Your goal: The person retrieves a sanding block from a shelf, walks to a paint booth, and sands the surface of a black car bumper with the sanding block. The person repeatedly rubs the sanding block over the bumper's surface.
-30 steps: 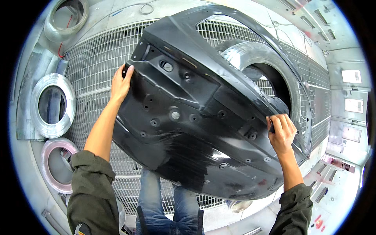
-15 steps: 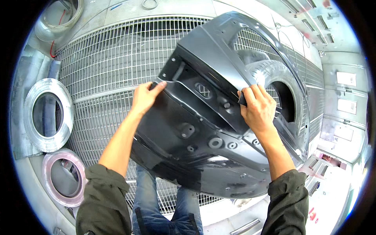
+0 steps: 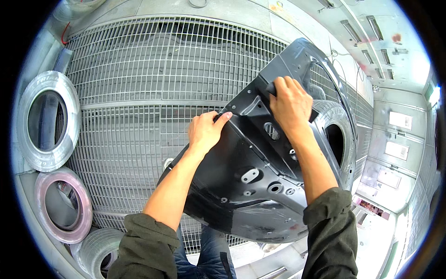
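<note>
A black car door shell (image 3: 218,172) leans in front of my legs, its window frame (image 3: 332,63) toward the far right. My left hand (image 3: 204,132) is closed over the door's left edge, thumb on top and fingers hidden underneath. Farther along, above the door's recessed strip, my right hand (image 3: 292,104) is closed round a small dark pad-like piece (image 3: 270,88). Most of that piece is hidden by the fingers, so its exact kind cannot be made out.
A tyre (image 3: 341,135) lies behind and under the door at the right. Metal floor grating (image 3: 121,135) spreads beneath. Along the left side are a silvery tyre (image 3: 28,135), a pinkish tyre (image 3: 42,204) and another tyre (image 3: 88,251). A pale wall (image 3: 395,97) rises at right.
My right hand has moved away from me along the door's strip, carrying the dark piece toward the far edge. The door and my left hand sit farther right in view; the view itself has shifted.
</note>
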